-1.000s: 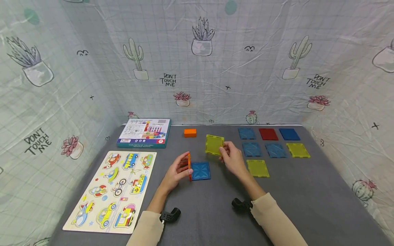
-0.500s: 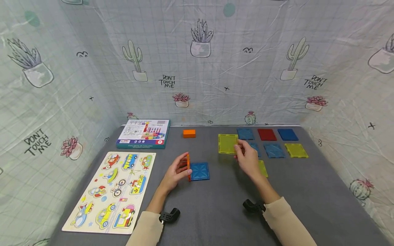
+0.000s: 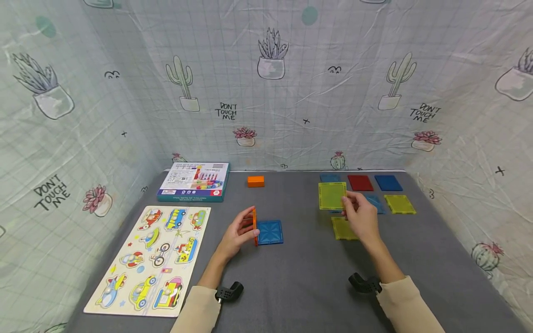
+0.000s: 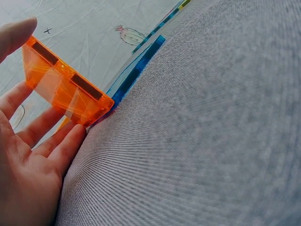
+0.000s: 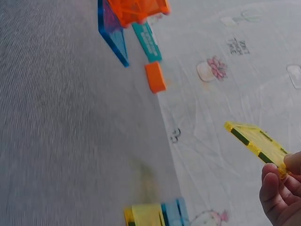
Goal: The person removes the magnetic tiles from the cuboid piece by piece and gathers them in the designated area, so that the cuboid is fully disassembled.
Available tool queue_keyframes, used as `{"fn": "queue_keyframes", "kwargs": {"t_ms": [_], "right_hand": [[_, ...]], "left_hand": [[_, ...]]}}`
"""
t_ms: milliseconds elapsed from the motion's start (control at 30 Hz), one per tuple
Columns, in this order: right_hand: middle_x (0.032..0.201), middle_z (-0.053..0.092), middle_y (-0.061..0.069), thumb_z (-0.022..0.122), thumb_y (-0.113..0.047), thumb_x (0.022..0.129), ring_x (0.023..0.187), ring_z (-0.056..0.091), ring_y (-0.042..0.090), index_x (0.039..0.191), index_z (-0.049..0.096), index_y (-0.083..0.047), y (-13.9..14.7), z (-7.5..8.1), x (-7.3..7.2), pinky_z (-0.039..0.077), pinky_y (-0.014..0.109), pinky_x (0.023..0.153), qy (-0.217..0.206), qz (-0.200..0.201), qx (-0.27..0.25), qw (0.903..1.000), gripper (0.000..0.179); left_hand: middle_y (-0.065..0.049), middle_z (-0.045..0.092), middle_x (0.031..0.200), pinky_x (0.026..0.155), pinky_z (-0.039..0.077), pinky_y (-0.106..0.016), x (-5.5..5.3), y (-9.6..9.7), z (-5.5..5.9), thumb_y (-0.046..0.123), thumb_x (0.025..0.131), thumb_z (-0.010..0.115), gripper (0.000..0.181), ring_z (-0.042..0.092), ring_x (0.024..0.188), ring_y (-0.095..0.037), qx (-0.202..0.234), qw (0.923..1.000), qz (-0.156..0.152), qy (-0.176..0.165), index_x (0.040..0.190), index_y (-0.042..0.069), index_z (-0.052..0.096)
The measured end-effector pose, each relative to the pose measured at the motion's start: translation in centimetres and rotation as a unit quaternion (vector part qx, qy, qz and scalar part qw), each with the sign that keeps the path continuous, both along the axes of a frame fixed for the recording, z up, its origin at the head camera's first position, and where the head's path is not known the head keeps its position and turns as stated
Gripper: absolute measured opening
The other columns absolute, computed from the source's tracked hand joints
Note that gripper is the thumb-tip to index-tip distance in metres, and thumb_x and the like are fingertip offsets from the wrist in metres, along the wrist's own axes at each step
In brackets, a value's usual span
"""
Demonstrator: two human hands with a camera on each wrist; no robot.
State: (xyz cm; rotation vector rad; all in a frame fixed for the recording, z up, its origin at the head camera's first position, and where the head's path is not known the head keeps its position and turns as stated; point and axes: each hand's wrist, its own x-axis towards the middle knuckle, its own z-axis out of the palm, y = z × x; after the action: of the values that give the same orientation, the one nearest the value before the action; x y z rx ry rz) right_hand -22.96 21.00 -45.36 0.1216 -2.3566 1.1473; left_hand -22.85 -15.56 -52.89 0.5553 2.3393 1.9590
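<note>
My left hand holds an orange magnetic tile upright, thumb on one side and fingers on the other. That tile stands along the left edge of a blue magnetic tile lying flat on the grey table. My right hand pinches a yellow magnetic tile by its right edge, raised above the table. Beneath and beside it lie another yellow tile and blue tiles, partly covered by the hand and the held tile. In the right wrist view the held yellow tile is clear of the table.
At the back right lie a red tile, a dark blue tile and a yellow tile. An orange block sits at the back. On the left are a boxed set and a vehicle puzzle board.
My right hand has moved rightward with the yellow tile, from near the middle to over the tiles on the right. The left hand and its orange tile have stayed in place.
</note>
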Motion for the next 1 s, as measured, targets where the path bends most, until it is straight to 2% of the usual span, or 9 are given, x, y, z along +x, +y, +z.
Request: {"fn": "queue_keyframes", "kwargs": {"t_ms": [167, 333, 433, 567, 667, 733, 900, 1000], "right_hand": [[0.088, 0.071, 0.018, 0.061, -0.015, 0.100, 0.060, 0.066, 0.022, 0.120, 0.065, 0.005, 1.7, 0.1, 0.8, 0.050, 0.012, 0.050, -0.001, -0.025, -0.007, 0.9997, 0.029], [0.086, 0.070, 0.022, 0.061, -0.013, 0.100, 0.055, 0.062, 0.005, 0.119, 0.065, 0.007, 3.6, -0.1, 1.5, 0.048, 0.009, 0.049, 0.002, -0.043, -0.012, 0.9990, 0.028], [0.085, 0.069, 0.023, 0.060, -0.014, 0.101, 0.055, 0.057, -0.005, 0.119, 0.066, 0.007, 4.7, -0.2, 1.9, 0.047, 0.007, 0.050, -0.006, -0.060, -0.009, 0.9982, 0.029], [0.085, 0.069, 0.024, 0.058, -0.016, 0.101, 0.054, 0.053, -0.009, 0.119, 0.066, 0.006, 6.1, -0.3, 2.4, 0.046, 0.007, 0.049, -0.025, -0.087, -0.002, 0.9959, 0.030], [0.084, 0.069, 0.024, 0.058, -0.015, 0.101, 0.052, 0.051, -0.010, 0.119, 0.066, 0.007, 7.2, -0.6, 2.6, 0.046, 0.009, 0.047, -0.035, -0.103, 0.004, 0.9941, 0.029], [0.084, 0.069, 0.024, 0.057, -0.016, 0.102, 0.051, 0.050, -0.010, 0.119, 0.066, 0.007, 8.0, -0.9, 2.8, 0.046, 0.010, 0.046, -0.044, -0.112, 0.008, 0.9927, 0.030], [0.088, 0.070, 0.026, 0.056, -0.017, 0.102, 0.052, 0.050, -0.010, 0.120, 0.066, 0.008, 9.7, -1.6, 3.3, 0.046, 0.011, 0.046, -0.066, -0.129, 0.017, 0.9893, 0.032], [0.092, 0.070, 0.028, 0.055, -0.015, 0.103, 0.053, 0.049, -0.011, 0.119, 0.065, 0.010, 10.5, -2.0, 3.7, 0.046, 0.011, 0.047, -0.076, -0.134, 0.026, 0.9877, 0.032]], "left_hand": [[-0.022, 0.044, 0.149, 0.114, 0.043, -0.052, 0.1, 0.0, 0.0, 0.020, 0.093, 0.067, 0.071, 0.050, 0.133, -0.036, 0.006, 1.0000, -0.003, 0.002, 0.156, 0.012, 0.034], [-0.026, 0.043, 0.149, 0.113, 0.043, -0.055, 0.1, 0.0, -0.1, 0.018, 0.094, 0.067, 0.069, 0.050, 0.132, -0.039, 0.014, 0.9998, -0.009, 0.010, 0.155, 0.015, 0.036], [-0.028, 0.042, 0.149, 0.113, 0.042, -0.058, 0.1, 0.0, -0.1, 0.016, 0.094, 0.067, 0.069, 0.049, 0.132, -0.043, 0.022, 0.9996, -0.012, 0.015, 0.155, 0.013, 0.035], [-0.026, 0.042, 0.149, 0.114, 0.041, -0.057, 0.1, 0.0, -0.1, 0.011, 0.094, 0.065, 0.070, 0.048, 0.133, -0.042, 0.021, 0.9997, -0.008, 0.009, 0.155, 0.007, 0.032], [-0.027, 0.041, 0.151, 0.114, 0.040, -0.057, 0.2, 0.1, 0.0, 0.007, 0.094, 0.064, 0.069, 0.046, 0.134, -0.041, 0.018, 0.9998, -0.003, 0.000, 0.156, 0.007, 0.032], [-0.029, 0.040, 0.151, 0.115, 0.040, -0.058, 0.4, 0.2, 0.5, 0.006, 0.094, 0.064, 0.070, 0.045, 0.134, -0.043, 0.019, 0.9998, -0.004, -0.003, 0.156, 0.007, 0.032], [-0.032, 0.039, 0.149, 0.114, 0.042, -0.056, 1.5, 0.4, 2.7, 0.007, 0.093, 0.065, 0.069, 0.044, 0.133, -0.049, 0.017, 0.9998, -0.010, -0.008, 0.155, 0.006, 0.034], [-0.033, 0.040, 0.147, 0.113, 0.044, -0.054, 1.9, 0.4, 3.3, 0.008, 0.094, 0.064, 0.067, 0.045, 0.132, -0.049, 0.014, 0.9998, -0.011, -0.001, 0.154, 0.006, 0.035]]}}
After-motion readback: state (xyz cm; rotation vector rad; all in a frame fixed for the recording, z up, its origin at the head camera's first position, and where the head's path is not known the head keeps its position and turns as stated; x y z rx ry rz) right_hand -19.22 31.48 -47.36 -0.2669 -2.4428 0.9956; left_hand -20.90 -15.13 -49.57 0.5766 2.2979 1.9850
